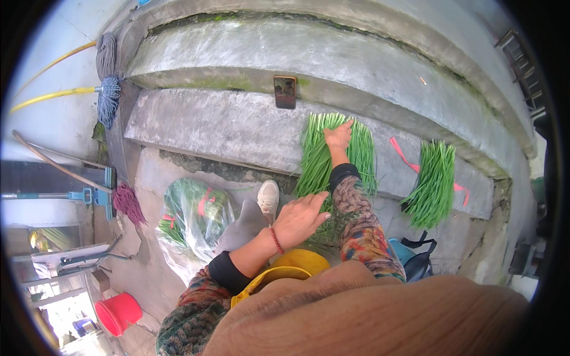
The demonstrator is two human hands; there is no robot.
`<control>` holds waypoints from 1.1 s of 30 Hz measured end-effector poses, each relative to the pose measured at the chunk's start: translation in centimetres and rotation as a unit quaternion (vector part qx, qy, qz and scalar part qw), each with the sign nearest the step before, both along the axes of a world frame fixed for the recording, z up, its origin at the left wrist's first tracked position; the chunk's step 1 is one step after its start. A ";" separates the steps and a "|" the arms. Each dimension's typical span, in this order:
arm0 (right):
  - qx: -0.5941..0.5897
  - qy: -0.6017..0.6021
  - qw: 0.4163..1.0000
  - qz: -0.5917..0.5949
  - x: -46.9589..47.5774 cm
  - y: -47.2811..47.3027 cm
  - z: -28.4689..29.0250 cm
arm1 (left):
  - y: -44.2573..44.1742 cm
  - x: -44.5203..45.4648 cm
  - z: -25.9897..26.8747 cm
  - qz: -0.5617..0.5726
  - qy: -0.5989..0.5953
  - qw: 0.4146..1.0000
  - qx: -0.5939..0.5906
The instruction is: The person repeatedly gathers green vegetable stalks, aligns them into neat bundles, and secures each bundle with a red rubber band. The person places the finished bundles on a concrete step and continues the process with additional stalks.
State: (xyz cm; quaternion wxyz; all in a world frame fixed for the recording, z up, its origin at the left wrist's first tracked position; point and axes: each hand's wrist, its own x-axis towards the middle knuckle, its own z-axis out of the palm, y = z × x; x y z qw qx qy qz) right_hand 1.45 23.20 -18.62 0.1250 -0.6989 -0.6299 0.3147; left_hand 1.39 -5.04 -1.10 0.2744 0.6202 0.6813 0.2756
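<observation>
A spread pile of green chives (316, 155) lies on the concrete step, pale cut ends toward the wall and leaf tips hanging over the front edge. My right hand (339, 135) rests on it near the pale ends, one finger stretched out; whether any stalks are pinched is hidden. My left hand (299, 219), with a red bead bracelet (276, 240), is held over the leaf tips, thumb apart and nothing seen in it. To the right, a smaller bunch of chives (431, 182) lies across a pink-red ribbon (403, 154).
A phone (285, 92) leans against the upper step. Left of my shoe (268, 198), a clear plastic bag (196, 222) holds tied green bundles. Mops (108, 100) hang at far left, above a red bucket (118, 313). A blue-and-black bag (414, 256) sits at right.
</observation>
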 end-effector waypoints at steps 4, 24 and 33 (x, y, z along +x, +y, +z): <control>-0.018 -0.020 0.999 0.043 0.0 0.7 -0.1 | 0.0 0.5 -0.1 -0.013 0.000 1.000 -0.026; -0.123 0.313 0.934 -0.122 7.5 3.8 -2.5 | -0.4 0.8 -0.2 -0.057 0.009 0.998 -0.012; -0.046 0.165 0.985 0.038 4.8 3.5 -1.7 | -0.4 0.9 -0.4 -0.044 0.025 0.999 -0.011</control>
